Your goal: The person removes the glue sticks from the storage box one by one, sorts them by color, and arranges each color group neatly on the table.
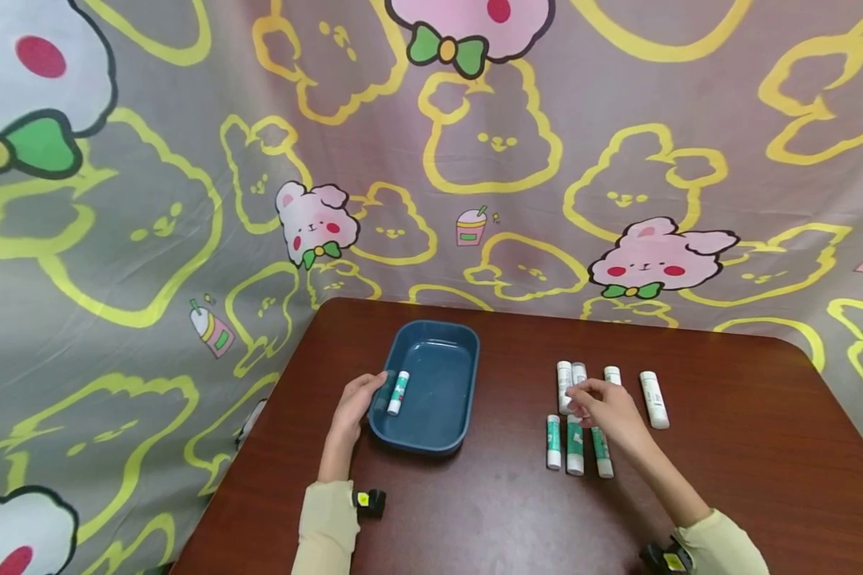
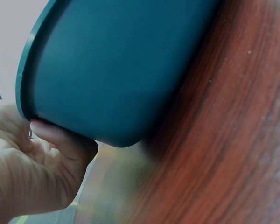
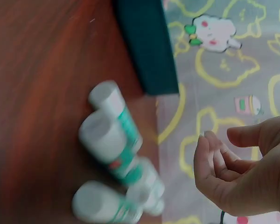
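My left hand (image 1: 354,406) grips the left rim of a dark blue plastic tray (image 1: 420,442). In the left wrist view that hand (image 2: 51,163) lies against the outer wall below the rim. One glue stick (image 1: 398,393), white with a green label, leans inside the tray at its left side. Over the glue sticks on the table, my right hand (image 1: 610,411) hovers with loosely bent fingers. The right wrist view shows a gap between thumb and fingers of this hand (image 3: 238,172), with nothing held. Below it are green-labelled glue sticks (image 1: 553,443) in a near row.
Several white tubes (image 1: 564,386) form a far row, partly hidden by the right hand. A separate white tube (image 1: 654,399) lies at the right. The brown wooden table (image 1: 475,511) meets a patterned curtain (image 1: 503,216) at the back and left.
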`<control>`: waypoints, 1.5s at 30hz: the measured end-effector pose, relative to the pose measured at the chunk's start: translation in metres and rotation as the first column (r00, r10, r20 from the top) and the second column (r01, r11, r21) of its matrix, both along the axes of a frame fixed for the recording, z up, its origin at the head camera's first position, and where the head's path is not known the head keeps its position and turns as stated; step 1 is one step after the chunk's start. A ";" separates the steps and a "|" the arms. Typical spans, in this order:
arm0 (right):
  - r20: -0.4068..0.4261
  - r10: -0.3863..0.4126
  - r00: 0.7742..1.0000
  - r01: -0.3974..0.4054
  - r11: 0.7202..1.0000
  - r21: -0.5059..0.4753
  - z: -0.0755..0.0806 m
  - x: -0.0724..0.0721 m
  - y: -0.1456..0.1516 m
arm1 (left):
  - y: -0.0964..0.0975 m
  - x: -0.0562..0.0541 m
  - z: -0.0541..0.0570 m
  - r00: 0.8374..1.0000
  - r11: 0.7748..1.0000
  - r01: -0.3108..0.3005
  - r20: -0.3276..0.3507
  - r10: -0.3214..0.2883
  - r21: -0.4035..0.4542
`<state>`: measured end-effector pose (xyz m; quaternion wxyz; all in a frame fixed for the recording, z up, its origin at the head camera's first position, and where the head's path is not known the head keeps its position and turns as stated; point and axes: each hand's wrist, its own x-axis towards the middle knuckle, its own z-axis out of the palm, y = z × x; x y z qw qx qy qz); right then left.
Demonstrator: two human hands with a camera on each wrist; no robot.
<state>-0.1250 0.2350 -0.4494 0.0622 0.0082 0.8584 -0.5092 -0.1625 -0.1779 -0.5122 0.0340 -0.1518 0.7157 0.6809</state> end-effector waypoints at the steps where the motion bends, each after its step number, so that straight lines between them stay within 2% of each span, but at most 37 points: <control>1: -0.003 0.010 1.000 -0.010 1.000 -0.021 0.002 -0.003 -0.006 | 0.001 -0.001 0.000 1.000 1.000 0.001 -0.002 -0.001 0.001; 6: -0.003 0.038 0.999 -0.038 0.993 -0.115 0.011 -0.014 -0.032 | 0.004 -0.002 -0.001 1.000 1.000 -0.001 -0.007 0.002 0.006; 13: -0.011 0.071 0.997 -0.072 0.978 -0.197 0.017 -0.027 -0.060 | 0.006 -0.001 0.001 1.000 1.000 0.003 -0.002 -0.003 -0.008; 24: 0.011 0.098 0.995 -0.090 0.947 -0.309 0.024 -0.038 -0.103 | 0.005 -0.002 0.001 1.000 1.000 0.000 -0.014 0.000 -0.009; 33: 0.051 0.162 0.986 -0.127 0.903 -0.411 0.018 -0.046 -0.131 | 0.004 -0.001 0.003 1.000 1.000 -0.005 -0.008 0.005 -0.009; 40: 0.078 0.206 0.975 -0.155 0.893 -0.422 0.009 -0.049 -0.149 | 0.003 -0.001 0.002 1.000 1.000 -0.010 0.002 0.010 -0.001; 45: 0.106 0.210 0.972 -0.142 0.884 -0.445 0.003 -0.051 -0.162 | 0.001 0.000 0.002 1.000 1.000 -0.012 0.002 0.012 -0.005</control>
